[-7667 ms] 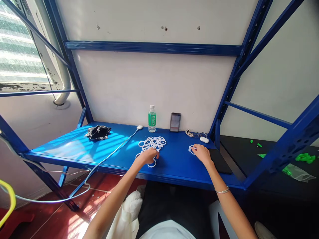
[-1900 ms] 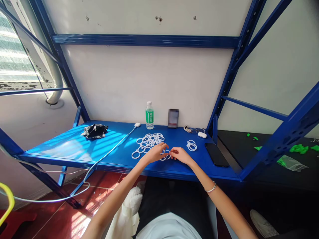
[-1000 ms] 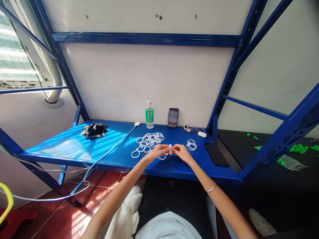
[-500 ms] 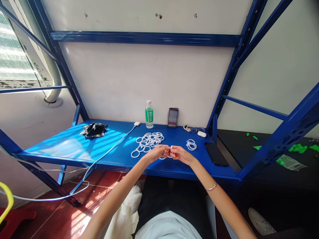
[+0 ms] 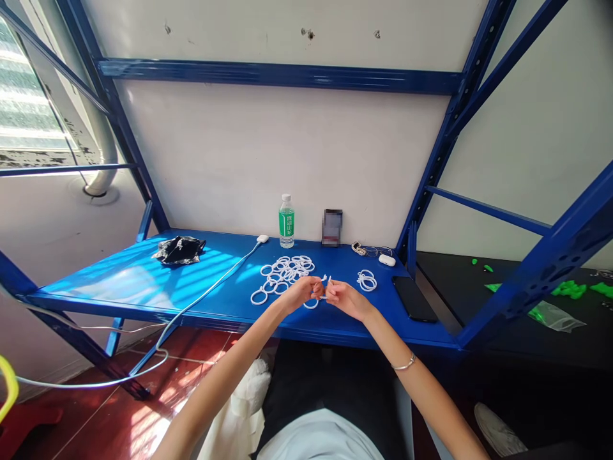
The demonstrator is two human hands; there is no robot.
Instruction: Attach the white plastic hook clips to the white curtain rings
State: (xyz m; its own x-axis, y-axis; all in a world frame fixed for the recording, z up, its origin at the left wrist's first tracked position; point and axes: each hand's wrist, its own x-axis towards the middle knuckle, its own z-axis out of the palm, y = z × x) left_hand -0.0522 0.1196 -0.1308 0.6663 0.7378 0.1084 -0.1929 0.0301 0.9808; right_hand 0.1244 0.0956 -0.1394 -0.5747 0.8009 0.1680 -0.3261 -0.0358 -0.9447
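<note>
Clock centre: I take my hours from where the two hands come together, low in my head view, over the blue metal bench (image 5: pixel 368 322).
Left hand (image 5: pixel 302 292): I see its fingers curled narrow, pinching at the slim white plastic-looking ring pieces (image 5: pixel 329 281) between the hands.
Right hand (image 5: pixel 347 300): thumb and fingers drawn together on the same pieces, one tip poking up above them; I cannot tell whether they belong to one ring or two.
Loose ring: one thin round white ring (image 5: pixel 311 305) lies at 8 o'clock, just below the left fingers and partly hidden by them.
Ring heap: the loose, overlapping pile of white rings (image 5: pixel 288 269) spreads at 10 o'clock, near the left hand.
Ring cluster: a small bunch of linked-looking white rings (image 5: pixel 366 281) sits towards 3 o'clock, apart from the heap.
Far right: I have a flat black rectangular phone (image 5: pixel 414 298) at 3 o'clock and a rounded white case (image 5: pixel 387 260) at 2.
Far edge: a clear plastic bottle with a green label (image 5: pixel 287 223) stands upright at 11; a dark, blurred upright rectangle (image 5: pixel 332 228) is at 12.
Far left: crumpled black shiny packet (image 5: pixel 179 250), between 9 and 10.
</note>
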